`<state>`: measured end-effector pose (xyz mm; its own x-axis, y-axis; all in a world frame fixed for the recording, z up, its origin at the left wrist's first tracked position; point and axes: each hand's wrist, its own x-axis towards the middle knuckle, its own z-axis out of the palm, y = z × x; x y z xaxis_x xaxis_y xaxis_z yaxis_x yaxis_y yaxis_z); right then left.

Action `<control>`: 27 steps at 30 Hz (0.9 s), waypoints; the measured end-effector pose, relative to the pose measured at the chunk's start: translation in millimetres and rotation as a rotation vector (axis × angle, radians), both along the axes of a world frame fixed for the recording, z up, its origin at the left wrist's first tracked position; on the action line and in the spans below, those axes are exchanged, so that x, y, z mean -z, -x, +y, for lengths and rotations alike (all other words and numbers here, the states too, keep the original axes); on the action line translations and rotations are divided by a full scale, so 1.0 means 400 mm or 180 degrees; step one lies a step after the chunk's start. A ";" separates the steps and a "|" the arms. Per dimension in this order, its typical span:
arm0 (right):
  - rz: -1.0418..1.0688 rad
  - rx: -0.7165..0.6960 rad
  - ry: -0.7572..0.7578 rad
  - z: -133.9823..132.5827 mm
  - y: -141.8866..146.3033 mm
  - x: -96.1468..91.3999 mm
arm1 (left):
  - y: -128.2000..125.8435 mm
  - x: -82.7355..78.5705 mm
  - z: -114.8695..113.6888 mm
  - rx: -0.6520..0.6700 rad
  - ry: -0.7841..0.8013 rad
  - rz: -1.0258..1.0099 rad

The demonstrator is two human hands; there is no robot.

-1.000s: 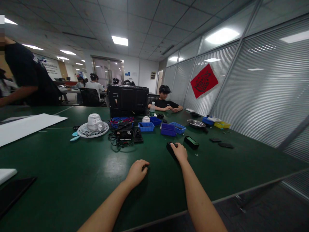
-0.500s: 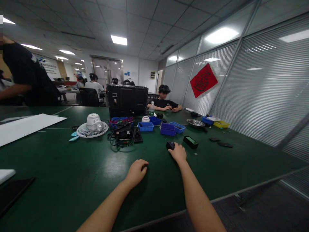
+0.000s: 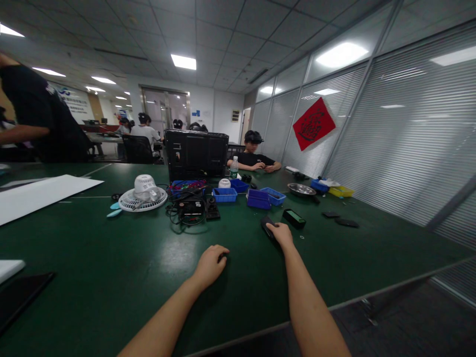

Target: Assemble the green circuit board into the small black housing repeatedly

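Observation:
My right hand [image 3: 281, 233] reaches out over the green table [image 3: 111, 258] and grips a flat black slab-like object [image 3: 266, 225] that sticks out past my fingers to the upper left. My left hand [image 3: 210, 265] rests on the table nearer to me, its fingers curled over a small dark thing at the fingertips that I cannot make out. A black box with a green top [image 3: 293, 218] lies just right of my right hand.
Blue bins [image 3: 266, 198], a white fan [image 3: 143, 195], a tangle of black cables and devices [image 3: 193, 208], a black case [image 3: 196, 154], a metal bowl [image 3: 302, 189] and a yellow tray [image 3: 341, 191] stand beyond. White sheets [image 3: 40, 193] lie left. People sit and stand at the far side.
My right hand turned the black object up on end, then laid it flat again slightly further right. My left hand stayed put.

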<state>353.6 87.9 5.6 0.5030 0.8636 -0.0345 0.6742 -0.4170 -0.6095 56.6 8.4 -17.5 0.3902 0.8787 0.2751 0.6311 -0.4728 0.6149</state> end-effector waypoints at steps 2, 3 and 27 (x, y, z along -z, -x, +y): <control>0.0122 0.0133 -0.0106 0.004 -0.006 0.008 | 0.000 0.000 0.001 0.0003 -0.0013 -0.0007; 0.0174 0.0212 -0.0174 0.005 -0.009 0.011 | 0.000 0.001 0.001 0.0001 -0.0017 -0.0006; -0.0417 -0.1131 -0.2210 -0.076 0.227 -0.030 | -0.004 -0.015 -0.005 -0.0003 0.0022 -0.0001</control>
<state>262.7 57.5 17.8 0.1557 0.7756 0.6117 0.7799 0.2834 -0.5580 58.0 6.3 -11.6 0.3894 0.8809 0.2690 0.6314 -0.4680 0.6183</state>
